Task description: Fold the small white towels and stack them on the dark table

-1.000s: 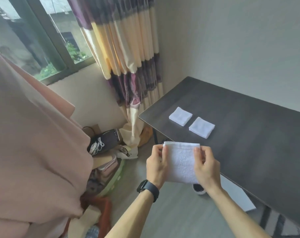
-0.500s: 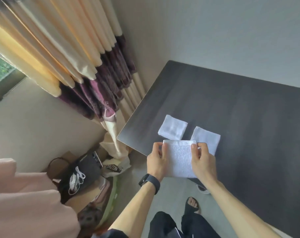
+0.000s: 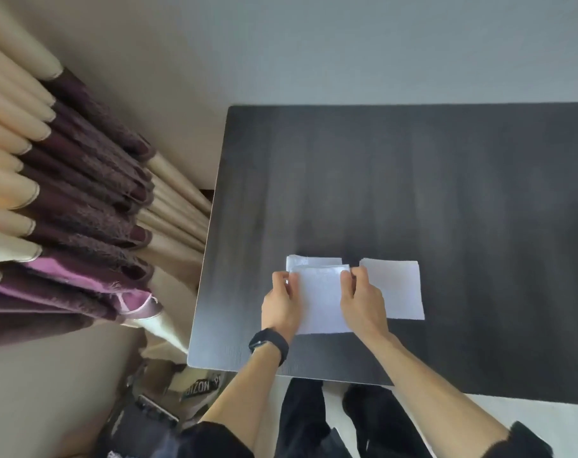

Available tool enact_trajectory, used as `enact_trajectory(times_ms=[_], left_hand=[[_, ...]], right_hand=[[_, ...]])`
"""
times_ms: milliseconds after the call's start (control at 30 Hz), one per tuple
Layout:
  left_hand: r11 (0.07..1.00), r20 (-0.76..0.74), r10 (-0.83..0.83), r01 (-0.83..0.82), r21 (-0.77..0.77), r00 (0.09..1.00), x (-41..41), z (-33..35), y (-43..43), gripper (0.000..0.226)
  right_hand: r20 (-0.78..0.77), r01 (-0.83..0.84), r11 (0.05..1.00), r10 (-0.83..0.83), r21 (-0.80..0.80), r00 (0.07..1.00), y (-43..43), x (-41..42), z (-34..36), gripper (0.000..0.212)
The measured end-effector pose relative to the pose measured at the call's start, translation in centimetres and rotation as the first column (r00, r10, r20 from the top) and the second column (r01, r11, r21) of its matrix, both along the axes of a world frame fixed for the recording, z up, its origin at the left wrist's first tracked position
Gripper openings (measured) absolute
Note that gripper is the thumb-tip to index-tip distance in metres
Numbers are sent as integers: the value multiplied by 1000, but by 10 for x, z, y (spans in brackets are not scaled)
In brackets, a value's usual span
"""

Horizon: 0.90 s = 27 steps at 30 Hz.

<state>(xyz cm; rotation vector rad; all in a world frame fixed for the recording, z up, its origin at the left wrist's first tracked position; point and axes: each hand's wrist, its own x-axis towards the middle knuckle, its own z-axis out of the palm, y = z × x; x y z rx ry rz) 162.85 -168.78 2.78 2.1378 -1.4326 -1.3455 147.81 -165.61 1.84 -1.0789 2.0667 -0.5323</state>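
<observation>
on the dark table (image 3: 413, 180), near its front left corner, you hold a folded white towel (image 3: 320, 302) between both hands. your left hand (image 3: 281, 305) pinches the left edge of it near the far corner, with the fingers curled close together. your right hand (image 3: 363, 302) pinches the right edge in the same way, fingers curled and not spread. this towel covers most of a second folded towel (image 3: 314, 260), of which only a narrow strip shows at the far side. i cannot tell if the held one already rests on it or is a little above. just beside, to the right, a third folded towel (image 3: 400, 289) lies flat on the table, and your right hand overlaps its left edge. a black watch (image 3: 269, 346) is on your left wrist. left of the table hangs a curtain (image 3: 82, 200) with beige and purple bands.
</observation>
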Motion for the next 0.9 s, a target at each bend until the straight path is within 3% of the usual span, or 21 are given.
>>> enact_trajectory(times_ms=[267, 500, 667, 800, 900], left_hand=[[990, 80, -135, 131, 60, 988, 7, -39, -42, 19], [970, 143, -243, 238, 48, 959, 7, -49, -46, 22], [978, 132, -207, 203, 44, 969, 9, -49, -48, 24], [972, 229, -229, 236, -2, 946, 12, -49, -47, 21], [952, 251, -210, 256, -167, 945, 18, -55, -40, 29]], right_hand=[[-82, 35, 994, -27, 105, 996, -30, 9, -29, 20], [-126, 54, 979, -30, 195, 992, -37, 11, -41, 23], [-127, 58, 979, -33, 197, 991, -43, 14, -42, 21], [-165, 17, 975, 20, 220, 986, -44, 16, -40, 26], [-259, -25, 971, 87, 236, 962, -37, 17, -30, 41]])
